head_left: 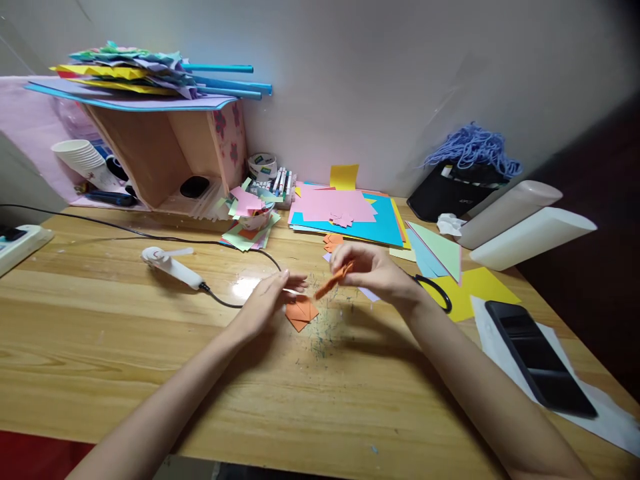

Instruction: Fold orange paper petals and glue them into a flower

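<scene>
My right hand (365, 268) pinches a folded orange paper piece (330, 281) between thumb and fingers, a little above the wooden table. My left hand (267, 297) has its fingers apart, with the fingertips at the upper left edge of a creased orange paper (301, 313) lying flat on the table. No object shows in the left hand. Another small orange cut paper (332, 242) lies just beyond my right hand, near the stack of coloured sheets (350, 225).
A white glue gun (173, 267) with a black cord lies at left. Paper scraps fill a cup (257, 219) behind. A phone (540, 357), yellow sheet (470, 287) and white rolls (533, 237) are at right. An open box (230, 143) stands back left.
</scene>
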The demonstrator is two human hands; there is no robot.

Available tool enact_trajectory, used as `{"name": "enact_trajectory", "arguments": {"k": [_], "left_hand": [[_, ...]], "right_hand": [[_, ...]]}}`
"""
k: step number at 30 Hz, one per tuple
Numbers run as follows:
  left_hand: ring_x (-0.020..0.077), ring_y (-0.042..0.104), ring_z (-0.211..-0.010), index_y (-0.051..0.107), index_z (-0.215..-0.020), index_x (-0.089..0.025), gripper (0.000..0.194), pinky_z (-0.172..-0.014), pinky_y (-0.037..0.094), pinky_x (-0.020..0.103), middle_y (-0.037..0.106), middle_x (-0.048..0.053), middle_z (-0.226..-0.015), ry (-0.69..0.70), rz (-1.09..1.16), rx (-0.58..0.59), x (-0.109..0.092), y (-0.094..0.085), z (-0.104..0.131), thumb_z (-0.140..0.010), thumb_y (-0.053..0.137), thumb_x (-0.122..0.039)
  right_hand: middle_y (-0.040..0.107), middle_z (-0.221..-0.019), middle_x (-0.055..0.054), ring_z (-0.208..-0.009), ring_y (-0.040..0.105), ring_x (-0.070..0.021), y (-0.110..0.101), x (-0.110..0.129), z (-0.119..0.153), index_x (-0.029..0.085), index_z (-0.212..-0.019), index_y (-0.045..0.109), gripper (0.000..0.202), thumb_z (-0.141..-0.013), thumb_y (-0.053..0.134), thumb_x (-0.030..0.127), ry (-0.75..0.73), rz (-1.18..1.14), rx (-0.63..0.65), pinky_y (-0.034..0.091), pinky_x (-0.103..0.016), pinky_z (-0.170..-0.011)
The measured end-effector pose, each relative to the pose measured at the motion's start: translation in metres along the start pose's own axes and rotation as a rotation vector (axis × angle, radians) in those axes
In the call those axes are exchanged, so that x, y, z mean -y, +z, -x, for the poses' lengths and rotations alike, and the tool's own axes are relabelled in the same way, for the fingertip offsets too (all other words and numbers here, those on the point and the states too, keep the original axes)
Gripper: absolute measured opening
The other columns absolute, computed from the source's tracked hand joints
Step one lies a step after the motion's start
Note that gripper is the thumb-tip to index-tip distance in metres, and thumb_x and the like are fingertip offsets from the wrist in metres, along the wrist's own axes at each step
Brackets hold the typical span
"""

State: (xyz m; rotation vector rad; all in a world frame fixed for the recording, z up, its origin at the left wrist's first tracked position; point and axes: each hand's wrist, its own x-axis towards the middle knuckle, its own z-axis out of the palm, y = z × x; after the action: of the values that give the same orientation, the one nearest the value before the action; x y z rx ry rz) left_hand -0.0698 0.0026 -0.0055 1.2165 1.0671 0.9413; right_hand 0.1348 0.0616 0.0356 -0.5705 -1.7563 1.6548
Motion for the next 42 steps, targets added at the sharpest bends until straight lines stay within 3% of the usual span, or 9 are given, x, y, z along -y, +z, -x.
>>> {"name": "enact_trajectory", "arguments": {"k": [3,6,8,13,16,21,31,37,42], "left_hand": [[0.02,0.06,-0.087,0.06,-0.102,-0.016,0.045,-0.08,0.045,0.034,0.063,0.012,-0.1,-0.184,0.326,0.259,0.0,0.002,0.002,-0.079,0.048,-0.052],[0.019,0.06,-0.089,0.063,-0.097,-0.016,0.037,-0.074,0.047,0.027,0.063,0.011,-0.101,-0.226,0.332,0.32,-0.002,0.001,0.006,-0.067,0.068,-0.037],[0.019,0.061,-0.086,0.063,-0.095,-0.015,0.037,-0.071,0.048,0.026,0.064,0.011,-0.099,-0.239,0.292,0.274,-0.003,-0.001,0.007,-0.063,0.072,-0.033],[0.0195,0.062,-0.087,0.063,-0.098,-0.013,0.037,-0.079,0.048,0.03,0.065,0.012,-0.102,-0.212,0.357,0.032,-0.004,-0.007,0.002,-0.067,0.068,-0.033],[0.0191,0.063,-0.084,0.06,-0.102,-0.012,0.04,-0.077,0.049,0.03,0.065,0.011,-0.101,-0.16,0.309,-0.093,-0.004,-0.01,-0.002,-0.067,0.067,-0.031],[0.0177,0.063,-0.079,0.059,-0.097,-0.011,0.037,-0.072,0.05,0.028,0.065,0.007,-0.092,-0.14,0.208,-0.204,0.0,-0.013,-0.005,-0.065,0.067,-0.028],[0.0157,0.062,-0.078,0.064,-0.09,-0.012,0.034,-0.068,0.05,0.024,0.068,0.007,-0.089,-0.175,0.414,-0.206,0.006,-0.018,-0.01,-0.071,0.062,-0.04],[0.0146,0.063,-0.072,0.065,-0.086,-0.011,0.039,-0.068,0.047,0.023,0.069,0.007,-0.082,-0.161,0.349,-0.306,0.005,-0.022,-0.009,-0.062,0.071,-0.041],[0.0143,0.063,-0.072,0.061,-0.087,-0.012,0.038,-0.068,0.047,0.024,0.068,0.005,-0.084,-0.123,0.312,-0.413,0.005,-0.02,-0.009,-0.061,0.072,-0.037]], "right_hand": [[0.059,-0.076,-0.001,-0.072,0.057,-0.0126,0.017,-0.011,-0.001,0.017,-0.071,0.056,0.013,-0.071,0.067,0.024,-0.036,-0.107,0.179,0.048,-0.03,-0.069],[0.06,-0.081,-0.003,-0.081,0.058,-0.0153,0.018,-0.013,-0.002,0.018,-0.07,0.056,0.008,-0.076,0.06,0.022,-0.031,-0.017,0.324,0.044,-0.037,-0.081],[0.06,-0.094,-0.005,-0.093,0.055,-0.0173,0.014,-0.013,-0.003,0.019,-0.076,0.057,0.001,-0.076,0.058,0.019,-0.05,0.132,0.293,0.041,-0.038,-0.088],[0.055,-0.101,-0.007,-0.087,0.053,-0.0163,0.009,-0.029,-0.008,0.019,-0.096,0.053,0.021,-0.075,0.054,0.023,0.102,0.47,-0.229,0.044,-0.034,-0.078],[0.056,-0.09,-0.005,-0.074,0.051,-0.0148,0.017,-0.044,-0.006,0.017,-0.097,0.055,0.03,-0.07,0.061,0.028,0.242,0.603,-0.144,0.042,-0.029,-0.066],[0.053,-0.079,-0.001,-0.065,0.045,-0.0124,0.031,-0.057,-0.001,0.018,-0.085,0.056,0.024,-0.065,0.065,0.028,0.25,0.703,-0.003,0.036,-0.024,-0.055],[0.051,-0.068,0.003,-0.061,0.048,-0.0102,0.025,-0.052,-0.004,0.018,-0.073,0.047,0.019,-0.065,0.063,0.022,0.369,0.382,0.059,0.037,-0.023,-0.054],[0.057,-0.076,-0.001,-0.065,0.055,-0.0126,0.009,-0.031,-0.005,0.018,-0.088,0.054,0.029,-0.065,0.068,0.028,0.436,0.211,-0.055,0.043,-0.024,-0.054],[0.061,-0.081,-0.005,-0.068,0.057,-0.0129,0.017,-0.025,-0.005,0.015,-0.083,0.06,0.02,-0.071,0.063,0.032,0.378,0.071,-0.185,0.046,-0.025,-0.06]]}}
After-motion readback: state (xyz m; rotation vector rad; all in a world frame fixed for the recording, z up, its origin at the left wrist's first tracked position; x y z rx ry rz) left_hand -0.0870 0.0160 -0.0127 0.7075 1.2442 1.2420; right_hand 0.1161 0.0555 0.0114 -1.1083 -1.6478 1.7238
